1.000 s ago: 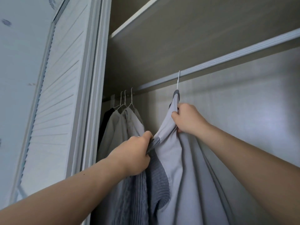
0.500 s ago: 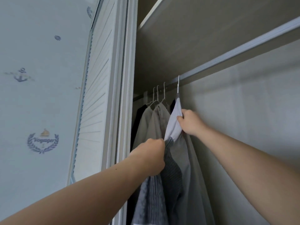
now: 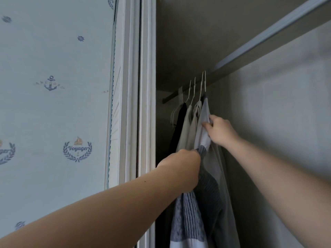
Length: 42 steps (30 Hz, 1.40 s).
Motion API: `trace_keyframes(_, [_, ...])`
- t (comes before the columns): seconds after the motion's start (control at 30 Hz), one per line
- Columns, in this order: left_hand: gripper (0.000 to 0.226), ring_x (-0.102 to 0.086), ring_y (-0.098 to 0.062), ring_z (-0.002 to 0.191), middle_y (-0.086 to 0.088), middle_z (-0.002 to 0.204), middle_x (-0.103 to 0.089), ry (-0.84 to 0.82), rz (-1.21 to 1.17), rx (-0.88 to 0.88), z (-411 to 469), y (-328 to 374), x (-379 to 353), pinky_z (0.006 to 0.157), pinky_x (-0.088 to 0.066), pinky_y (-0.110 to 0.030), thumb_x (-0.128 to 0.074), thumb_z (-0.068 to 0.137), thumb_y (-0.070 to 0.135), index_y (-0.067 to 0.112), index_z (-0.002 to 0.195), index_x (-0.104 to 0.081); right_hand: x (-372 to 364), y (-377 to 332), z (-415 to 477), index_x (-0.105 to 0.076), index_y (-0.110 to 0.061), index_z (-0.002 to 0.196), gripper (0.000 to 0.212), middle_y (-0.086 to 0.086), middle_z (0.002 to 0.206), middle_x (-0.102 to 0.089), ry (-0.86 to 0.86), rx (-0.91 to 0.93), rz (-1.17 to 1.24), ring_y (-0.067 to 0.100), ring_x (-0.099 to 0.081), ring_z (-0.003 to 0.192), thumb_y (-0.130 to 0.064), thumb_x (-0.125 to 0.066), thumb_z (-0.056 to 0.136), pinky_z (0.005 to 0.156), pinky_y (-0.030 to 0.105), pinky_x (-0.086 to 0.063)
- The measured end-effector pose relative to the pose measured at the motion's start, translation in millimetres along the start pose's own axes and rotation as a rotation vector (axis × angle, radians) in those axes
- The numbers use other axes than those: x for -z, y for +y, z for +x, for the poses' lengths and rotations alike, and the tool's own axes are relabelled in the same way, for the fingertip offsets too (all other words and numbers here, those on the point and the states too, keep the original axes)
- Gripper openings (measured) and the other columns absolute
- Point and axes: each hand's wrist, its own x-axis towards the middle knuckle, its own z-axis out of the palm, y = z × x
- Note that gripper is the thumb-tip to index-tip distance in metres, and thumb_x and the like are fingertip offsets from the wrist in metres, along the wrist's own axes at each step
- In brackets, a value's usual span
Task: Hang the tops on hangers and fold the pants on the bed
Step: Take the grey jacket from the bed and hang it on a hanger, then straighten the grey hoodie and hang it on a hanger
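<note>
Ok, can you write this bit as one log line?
left hand: grips grey-and-white knitted sweater | right hand: pinches its white shoulder | state: hung on dark closet rail

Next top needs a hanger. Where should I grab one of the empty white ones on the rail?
Grip an empty white hanger by its sloping shoulder, reaching from the left: the black top crowds its right, and the hooks sit bunched.

A home bedroom: wardrobe (image 3: 277, 113) of hung tops (image 3: 187, 126), nautical wallpaper (image 3: 53, 108).
</note>
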Motion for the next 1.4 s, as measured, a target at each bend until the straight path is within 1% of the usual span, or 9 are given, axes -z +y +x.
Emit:
trace_keyframes(0.13, [0.047, -0.061, -0.031, 0.103, -0.010, 0.120, -0.056, 0.066, 0.166, -0.110, -17, 6, -3, 0.083, -0.057, -0.042, -0.062, 0.096, 0.015, 0.013, 0.139, -0.042, 10, 5, -22, -0.038, -0.024, 0.153, 0.062, 0.012, 0.146, -0.053, -0.054, 0.016, 0.092, 0.031, -0.051, 0.132, -0.049, -0.055, 0.098, 0.097, 0.030, -0.037])
trace_keyframes(0.23, [0.040, -0.052, -0.027, 0.121, -0.005, 0.130, -0.056, 0.276, 0.310, -0.258, -41, -2, -6, 0.099, -0.045, -0.042, -0.056, 0.097, 0.024, 0.018, 0.136, -0.047, 20, 0, -51, -0.023, -0.032, 0.158, 0.066, 0.002, 0.162, -0.033, -0.074, 0.060, 0.107, 0.025, -0.031, 0.148, -0.057, -0.043, 0.100, 0.112, 0.035, -0.027])
trace_keyframes(0.33, [0.046, -0.035, -0.025, 0.143, 0.000, 0.147, -0.049, 0.399, 0.364, -0.298, -70, -16, -4, 0.117, -0.030, -0.043, -0.040, 0.098, 0.039, 0.023, 0.140, -0.049, 33, -14, -91, -0.018, -0.037, 0.158, 0.068, -0.007, 0.166, -0.020, -0.038, 0.137, 0.050, 0.020, -0.015, 0.153, -0.066, -0.028, 0.097, 0.123, 0.047, -0.017])
trace_keyframes(0.4, [0.055, -0.028, -0.028, 0.150, -0.002, 0.154, -0.045, 0.401, 0.358, -0.281, -94, -27, -3, 0.121, -0.025, -0.046, -0.034, 0.095, 0.047, 0.024, 0.143, -0.049, 40, -26, -124, -0.017, -0.041, 0.157, 0.075, -0.010, 0.167, -0.016, -0.011, 0.207, 0.013, 0.017, -0.008, 0.155, -0.074, -0.020, 0.090, 0.124, 0.045, -0.012])
trace_keyframes(0.53, [0.063, -0.025, -0.032, 0.152, -0.005, 0.160, -0.039, 0.425, 0.365, -0.234, -148, -60, -3, 0.122, -0.025, -0.052, -0.040, 0.095, 0.055, 0.025, 0.149, -0.045, 42, -57, -197, -0.003, -0.064, 0.149, 0.064, -0.020, 0.167, -0.003, -0.021, 0.349, -0.033, 0.003, 0.005, 0.153, -0.082, -0.011, 0.088, 0.121, 0.035, -0.005])
trace_keyframes(0.67, [0.068, -0.022, -0.033, 0.153, -0.005, 0.164, -0.031, 0.414, 0.351, -0.175, -215, -101, -1, 0.119, -0.027, -0.058, -0.036, 0.097, 0.061, 0.025, 0.155, -0.038, 30, -98, -260, -0.004, -0.056, 0.154, 0.065, -0.019, 0.168, 0.001, -0.087, 0.460, -0.083, 0.011, 0.007, 0.155, -0.078, -0.013, 0.093, 0.122, 0.043, -0.007])
trace_keyframes(0.83, [0.073, -0.007, -0.029, 0.156, 0.000, 0.168, -0.016, 0.317, 0.287, 0.016, -323, -152, -2, 0.122, -0.019, -0.059, -0.024, 0.096, 0.067, 0.030, 0.160, -0.025, -5, -171, -332, -0.006, -0.046, 0.157, 0.067, -0.011, 0.169, 0.000, -0.211, 0.509, -0.073, 0.017, 0.006, 0.156, -0.073, -0.015, 0.096, 0.122, 0.055, -0.012])
trace_keyframes(1.03, [0.075, 0.011, -0.019, 0.156, 0.008, 0.170, 0.000, 0.244, 0.146, 0.256, -498, -210, -19, 0.125, -0.005, -0.054, -0.017, 0.095, 0.073, 0.038, 0.161, -0.011, -56, -283, -454, -0.006, -0.048, 0.156, 0.067, -0.019, 0.166, 0.008, -0.442, 0.488, 0.086, 0.007, 0.017, 0.152, -0.072, -0.016, 0.094, 0.124, 0.047, 0.001])
trace_keyframes(1.4, [0.076, 0.001, -0.023, 0.157, 0.008, 0.169, -0.008, 0.078, -0.006, 0.895, -860, -247, -45, 0.125, -0.007, -0.050, -0.020, 0.091, 0.074, 0.039, 0.159, -0.018, -130, -485, -694, -0.022, -0.040, 0.157, 0.067, -0.016, 0.167, -0.011, -0.908, 0.656, 0.374, 0.009, 0.001, 0.155, -0.062, -0.028, 0.094, 0.124, 0.049, -0.006])
